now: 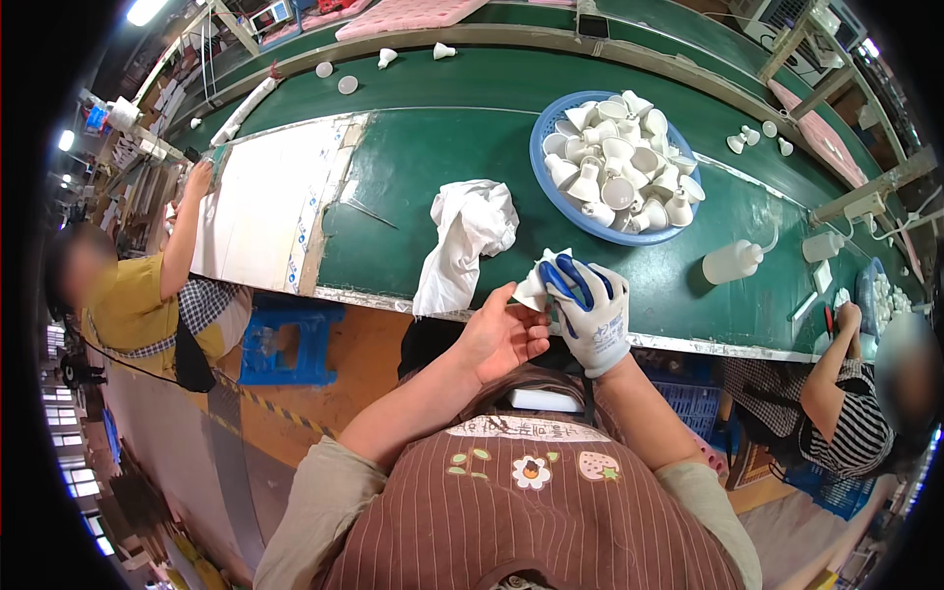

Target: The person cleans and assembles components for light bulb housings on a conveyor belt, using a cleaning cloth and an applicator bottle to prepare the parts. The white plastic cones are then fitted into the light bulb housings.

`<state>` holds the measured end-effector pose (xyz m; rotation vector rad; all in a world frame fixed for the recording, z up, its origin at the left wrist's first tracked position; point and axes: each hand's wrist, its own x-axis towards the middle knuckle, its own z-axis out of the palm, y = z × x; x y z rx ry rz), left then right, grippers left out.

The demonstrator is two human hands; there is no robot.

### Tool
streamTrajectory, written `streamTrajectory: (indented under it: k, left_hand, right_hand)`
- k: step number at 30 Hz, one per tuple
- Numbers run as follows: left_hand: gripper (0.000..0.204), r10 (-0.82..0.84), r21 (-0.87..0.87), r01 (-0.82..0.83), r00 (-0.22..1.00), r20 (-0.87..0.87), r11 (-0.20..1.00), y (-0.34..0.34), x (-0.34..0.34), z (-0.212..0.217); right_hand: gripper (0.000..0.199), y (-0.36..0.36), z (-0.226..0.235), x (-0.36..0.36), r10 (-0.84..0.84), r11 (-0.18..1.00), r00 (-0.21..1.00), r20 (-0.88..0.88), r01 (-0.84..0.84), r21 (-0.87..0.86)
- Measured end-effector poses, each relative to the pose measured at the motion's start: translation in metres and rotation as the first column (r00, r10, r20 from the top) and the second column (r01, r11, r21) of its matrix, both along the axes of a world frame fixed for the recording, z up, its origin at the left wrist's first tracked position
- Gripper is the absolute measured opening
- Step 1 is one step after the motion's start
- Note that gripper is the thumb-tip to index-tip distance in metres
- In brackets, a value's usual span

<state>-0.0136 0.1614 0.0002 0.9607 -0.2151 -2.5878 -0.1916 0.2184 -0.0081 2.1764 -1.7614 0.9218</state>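
Note:
In front of my chest, just off the table's near edge, I hold a white cone-shaped lamp housing [529, 293]. My bare left hand [501, 339] pinches its rim between thumb and forefinger, the other fingers loosely curled. A white glove with blue fingertips covers my right hand [592, 315], which is closed around the other side and hides part of the piece. To the left of it, a crumpled white cloth [472, 221] lies on the green table [413, 147]. Beyond my right hand stands a blue round basin [544, 177] heaped with similar white lamp housings [618, 152].
A white squeeze bottle [733, 264] stands right of the basin. Tweezers [372, 212] lie near a white board [261, 202]. Loose housings [444, 50] rest at the back. One co-worker [138, 305] sits left, another [836, 413] right. A blue stool [285, 344] is below the table.

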Motion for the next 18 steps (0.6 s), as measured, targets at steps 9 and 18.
streamTrajectory:
  k: [9, 18]
  left_hand:
    - [0.051, 0.002, 0.101, 0.016, 0.984, -0.179, 0.995, -0.011, 0.009, -0.002]
    - [0.056, -0.12, 0.136, 0.183, 0.92, -0.374, 0.974, -0.007, 0.011, -0.001]
  right_hand:
    - [0.056, -0.001, 0.033, 0.004, -0.055, 0.996, 0.981, 0.186, 0.068, -0.065]
    - [0.054, -0.005, 0.018, 0.003, 0.018, 1.0, 0.982, 0.188, -0.014, -0.022]
